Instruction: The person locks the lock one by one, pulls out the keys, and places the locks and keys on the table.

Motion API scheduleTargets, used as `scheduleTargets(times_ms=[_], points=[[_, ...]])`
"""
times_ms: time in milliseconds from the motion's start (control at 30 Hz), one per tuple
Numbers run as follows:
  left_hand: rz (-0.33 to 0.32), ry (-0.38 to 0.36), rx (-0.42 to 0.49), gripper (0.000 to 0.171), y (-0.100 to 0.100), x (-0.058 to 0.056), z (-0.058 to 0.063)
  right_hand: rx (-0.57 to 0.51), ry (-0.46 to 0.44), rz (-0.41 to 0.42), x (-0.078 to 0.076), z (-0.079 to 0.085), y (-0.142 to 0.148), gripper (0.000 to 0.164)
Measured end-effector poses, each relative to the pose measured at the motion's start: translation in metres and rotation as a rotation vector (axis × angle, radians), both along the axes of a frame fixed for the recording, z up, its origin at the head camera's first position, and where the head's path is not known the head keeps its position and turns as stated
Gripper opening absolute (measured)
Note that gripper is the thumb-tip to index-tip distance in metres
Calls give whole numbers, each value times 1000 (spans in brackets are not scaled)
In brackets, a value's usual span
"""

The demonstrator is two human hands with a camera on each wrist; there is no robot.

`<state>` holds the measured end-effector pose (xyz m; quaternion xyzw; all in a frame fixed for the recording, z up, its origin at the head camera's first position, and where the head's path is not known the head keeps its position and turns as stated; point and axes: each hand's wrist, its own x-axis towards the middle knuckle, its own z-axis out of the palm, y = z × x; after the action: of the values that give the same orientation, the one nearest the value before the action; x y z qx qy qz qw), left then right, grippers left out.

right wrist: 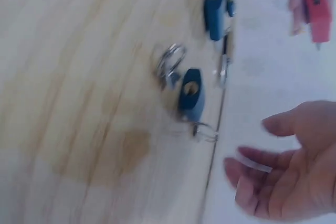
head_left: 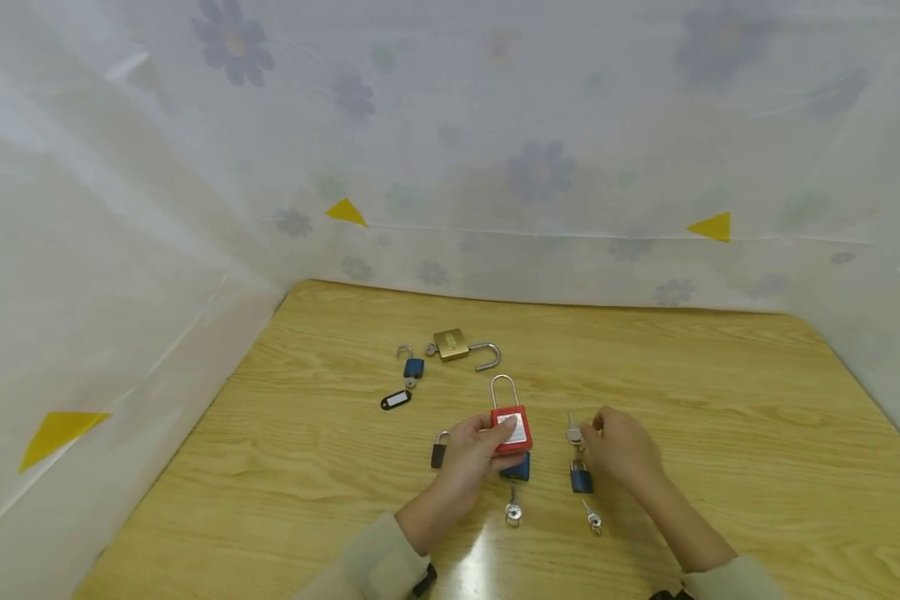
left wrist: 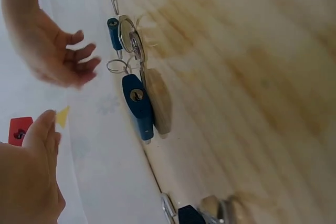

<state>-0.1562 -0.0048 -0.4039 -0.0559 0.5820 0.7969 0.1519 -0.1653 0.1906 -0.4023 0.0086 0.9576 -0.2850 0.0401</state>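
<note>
My left hand grips a red padlock above the table, thumb across its white label and its long silver shackle pointing away from me. The padlock's keyhole side shows in the right wrist view with no key in it. My right hand hovers beside a key on a ring. Its fingers are loosely bent and hold nothing, as both wrist views show. Nearest to it stands a blue padlock. Another blue padlock lies partly hidden below the red one.
Nearer me lie two ringed keys, a middle key and a right key. A dark padlock is left of my left hand. Farther back are an opened brass padlock and a small opened blue padlock near a black tag.
</note>
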Motion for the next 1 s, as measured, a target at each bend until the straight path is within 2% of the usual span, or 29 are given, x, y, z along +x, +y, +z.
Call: scheduleTargets(times_ms=[100,200,267,400,533,667,867,1000], points=[[-11,-3,-33,33,7,-1,1,-273,20,55,9,5,-8,29],[-20,-4,-57,34,14,-4,1,-596,-29,76,18,7,-19,31],[-29,-2,-66,34,18,-6,1,-714,-54,55,22,7,-26,33],[-71,13,-86,36,26,-11,1,-769,-50,-41,23,6,-33,35],[-90,28,-123,35,35,-17,2,-818,-83,-121,15,4,-28,34],[-15,48,-165,33,46,-26,4,-868,-72,-172,4,4,-19,36],[142,154,-265,31,69,-43,3,-884,-39,-263,-17,2,-8,38],[174,200,-342,33,79,-55,0,-890,-30,-291,-29,-3,-1,37]])
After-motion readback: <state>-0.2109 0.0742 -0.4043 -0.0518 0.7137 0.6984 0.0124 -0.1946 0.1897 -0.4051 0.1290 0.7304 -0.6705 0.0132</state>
